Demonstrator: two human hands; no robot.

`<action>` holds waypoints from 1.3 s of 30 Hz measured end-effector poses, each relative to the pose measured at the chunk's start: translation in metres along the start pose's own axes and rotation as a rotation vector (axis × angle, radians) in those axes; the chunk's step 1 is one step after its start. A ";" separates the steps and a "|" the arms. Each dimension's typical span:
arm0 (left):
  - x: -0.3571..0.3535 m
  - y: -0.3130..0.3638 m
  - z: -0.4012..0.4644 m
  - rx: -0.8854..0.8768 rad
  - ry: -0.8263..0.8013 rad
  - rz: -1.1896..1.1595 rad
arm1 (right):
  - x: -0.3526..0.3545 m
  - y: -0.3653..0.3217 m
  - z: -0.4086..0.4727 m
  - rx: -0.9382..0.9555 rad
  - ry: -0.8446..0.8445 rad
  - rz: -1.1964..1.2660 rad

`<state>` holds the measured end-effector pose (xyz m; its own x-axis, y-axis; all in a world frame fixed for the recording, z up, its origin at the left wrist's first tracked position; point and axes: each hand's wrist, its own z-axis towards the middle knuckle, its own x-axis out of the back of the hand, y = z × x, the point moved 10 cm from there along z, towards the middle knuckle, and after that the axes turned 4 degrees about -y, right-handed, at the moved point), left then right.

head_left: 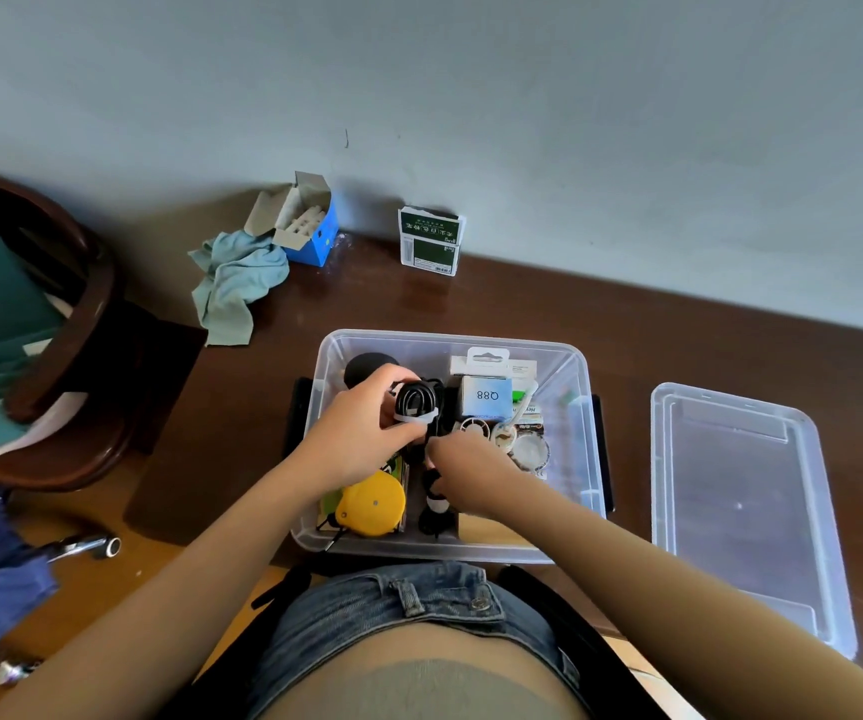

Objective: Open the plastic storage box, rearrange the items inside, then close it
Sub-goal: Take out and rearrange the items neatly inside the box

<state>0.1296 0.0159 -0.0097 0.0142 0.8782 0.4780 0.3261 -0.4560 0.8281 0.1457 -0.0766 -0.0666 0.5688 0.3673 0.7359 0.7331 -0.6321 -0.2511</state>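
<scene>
The clear plastic storage box [582,402] stands open on the dark wooden table, its lid [741,491] lying flat to the right. My left hand [361,433] grips a coiled black cable [416,400] bound with a white tie, held just above the box's middle. My right hand [465,472] reaches down into the box beside it, fingers curled around something dark that I cannot make out. Inside lie a yellow tape measure [372,504], a white-and-blue Q88 box [486,396], a black round object [364,366] and round packaged items [522,444].
A blue open carton [309,226], a light blue cloth [237,283] and a green-and-white packet [432,241] sit near the wall. A dark wooden chair [81,324] stands at left. A metal tool [86,547] lies on the floor side.
</scene>
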 end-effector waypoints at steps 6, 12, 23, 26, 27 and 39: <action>-0.002 -0.014 0.001 0.061 -0.015 0.008 | -0.022 -0.007 0.019 -0.049 -0.142 -0.071; -0.002 -0.015 0.003 0.070 -0.020 0.001 | -0.023 0.004 0.028 -0.148 -0.071 -0.096; -0.002 -0.009 0.003 0.068 -0.042 0.125 | -0.013 0.015 0.012 -0.180 -0.101 -0.044; -0.005 -0.003 0.003 0.056 -0.042 0.105 | 0.018 0.027 -0.012 -0.135 0.041 0.297; -0.006 -0.001 0.003 0.052 -0.042 0.077 | 0.024 0.032 -0.020 -0.109 0.070 0.505; -0.013 0.004 0.006 0.049 -0.102 -0.016 | 0.045 0.057 -0.053 -0.050 0.333 0.811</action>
<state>0.1366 0.0038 -0.0140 0.1038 0.8966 0.4306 0.3731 -0.4364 0.8188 0.1930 -0.1321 -0.0141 0.7636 -0.4215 0.4892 0.1280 -0.6438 -0.7544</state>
